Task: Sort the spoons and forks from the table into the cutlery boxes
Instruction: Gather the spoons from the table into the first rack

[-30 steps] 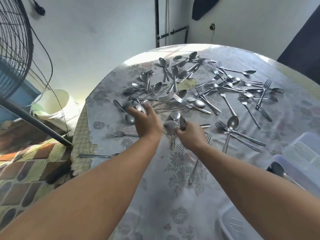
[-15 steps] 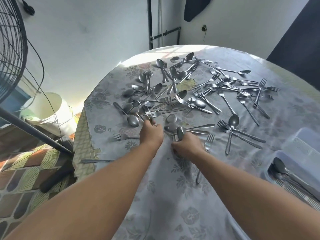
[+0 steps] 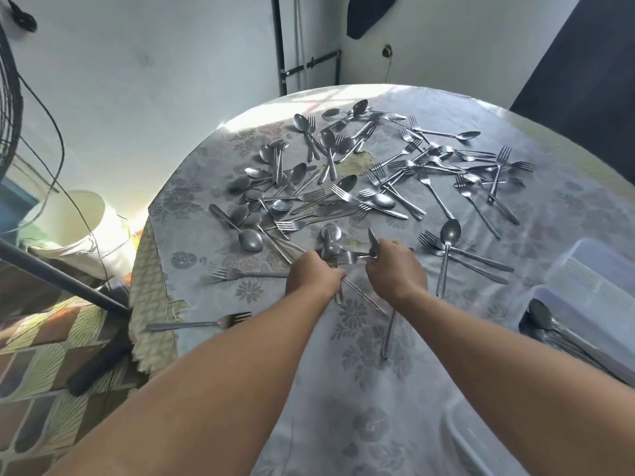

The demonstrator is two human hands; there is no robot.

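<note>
- Both hands sit close together at the near edge of the cutlery pile: my left hand (image 3: 314,274) curls around handles, my right hand (image 3: 395,269) grips a bunch of spoons (image 3: 331,242).
- No writing is readable anywhere.
- Half a second ago my hands were slightly further left; the cutlery box (image 3: 580,338) at the right of the tabletop (image 3: 343,389) holds spoons.

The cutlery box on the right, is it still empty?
No, the cutlery box at the right edge already holds several spoons.

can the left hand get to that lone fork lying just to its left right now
Probably not yet. The way to the fork is bare cloth, but the left hand already grips a bunch of cutlery, so it would need spare fingers.
</note>
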